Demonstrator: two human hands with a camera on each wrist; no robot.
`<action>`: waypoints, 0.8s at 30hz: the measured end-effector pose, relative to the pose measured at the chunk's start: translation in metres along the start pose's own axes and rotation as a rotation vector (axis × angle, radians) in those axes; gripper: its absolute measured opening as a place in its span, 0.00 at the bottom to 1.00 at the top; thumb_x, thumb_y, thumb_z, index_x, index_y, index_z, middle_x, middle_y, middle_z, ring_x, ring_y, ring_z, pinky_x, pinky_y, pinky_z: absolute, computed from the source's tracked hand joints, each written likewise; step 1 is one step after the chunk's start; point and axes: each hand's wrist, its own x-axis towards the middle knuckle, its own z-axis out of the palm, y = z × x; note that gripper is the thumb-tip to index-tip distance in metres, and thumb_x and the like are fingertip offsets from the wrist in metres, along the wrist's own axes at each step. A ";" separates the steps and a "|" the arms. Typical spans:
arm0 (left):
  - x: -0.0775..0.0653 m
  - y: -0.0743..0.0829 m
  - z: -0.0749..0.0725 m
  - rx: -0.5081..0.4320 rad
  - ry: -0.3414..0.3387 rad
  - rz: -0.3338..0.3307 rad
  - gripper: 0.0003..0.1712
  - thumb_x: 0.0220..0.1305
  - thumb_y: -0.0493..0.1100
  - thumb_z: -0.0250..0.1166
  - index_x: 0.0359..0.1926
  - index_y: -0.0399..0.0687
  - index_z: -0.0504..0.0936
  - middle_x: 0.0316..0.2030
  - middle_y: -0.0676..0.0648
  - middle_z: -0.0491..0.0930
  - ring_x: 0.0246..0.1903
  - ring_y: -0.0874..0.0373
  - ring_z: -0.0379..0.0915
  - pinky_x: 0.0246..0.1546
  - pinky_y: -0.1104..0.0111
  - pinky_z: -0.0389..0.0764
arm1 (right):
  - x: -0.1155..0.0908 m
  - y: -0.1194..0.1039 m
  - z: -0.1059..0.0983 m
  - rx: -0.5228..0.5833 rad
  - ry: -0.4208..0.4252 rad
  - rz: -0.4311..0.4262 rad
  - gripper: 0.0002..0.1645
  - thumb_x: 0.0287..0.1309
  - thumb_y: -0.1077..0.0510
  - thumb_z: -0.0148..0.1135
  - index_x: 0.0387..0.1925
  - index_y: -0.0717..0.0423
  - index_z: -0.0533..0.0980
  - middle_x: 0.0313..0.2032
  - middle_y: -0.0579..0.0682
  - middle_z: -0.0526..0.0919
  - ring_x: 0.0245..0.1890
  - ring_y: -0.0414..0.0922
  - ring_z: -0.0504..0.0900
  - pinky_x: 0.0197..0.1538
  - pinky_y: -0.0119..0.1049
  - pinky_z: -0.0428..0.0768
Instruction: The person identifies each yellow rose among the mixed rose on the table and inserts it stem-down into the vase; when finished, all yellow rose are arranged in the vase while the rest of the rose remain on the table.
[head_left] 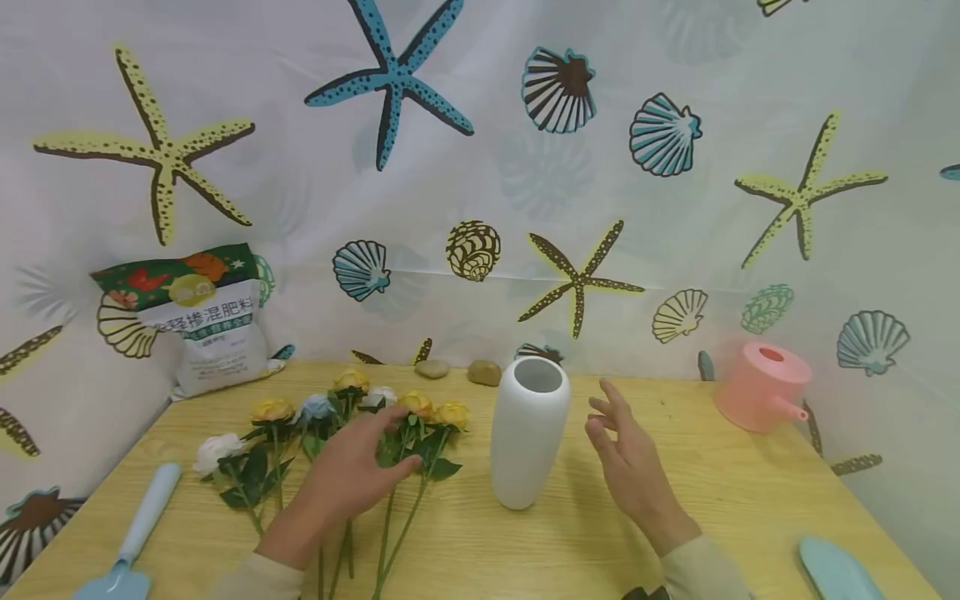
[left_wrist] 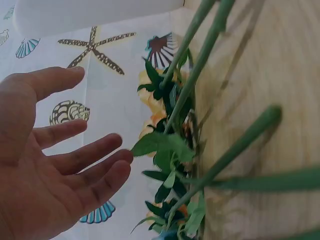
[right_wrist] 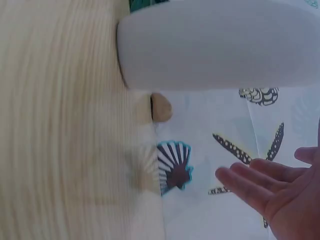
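Note:
Above several artificial flowers lying on the table, my left hand (head_left: 358, 467) hovers with its fingers spread and holds nothing. Yellow blooms (head_left: 452, 414), a blue bloom (head_left: 315, 407) and white ones such as the left bloom (head_left: 218, 452) point away from me, their green stems (left_wrist: 200, 65) toward me. In the left wrist view a gap shows between the fingers (left_wrist: 90, 155) and most stems. A tall white vase (head_left: 528, 442) stands upright at the table's middle. To its right, apart from it, my right hand (head_left: 633, 467) is held in the air with relaxed fingers, nothing in it.
Two stones, one of them brown (head_left: 484, 372), lie at the back edge. A fertilizer bag (head_left: 217, 342) stands back left, a pink watering can (head_left: 763, 387) back right. A light-blue trowel (head_left: 142, 525) lies front left; another light-blue object (head_left: 836, 569), partly cut off, lies front right.

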 end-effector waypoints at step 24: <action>-0.003 0.009 0.032 -0.172 -0.229 -0.093 0.30 0.58 0.43 0.76 0.60 0.43 0.77 0.31 0.52 0.82 0.30 0.59 0.78 0.34 0.59 0.82 | -0.008 -0.023 0.027 0.403 -0.042 0.037 0.31 0.78 0.57 0.48 0.77 0.50 0.56 0.65 0.64 0.75 0.63 0.55 0.77 0.57 0.48 0.83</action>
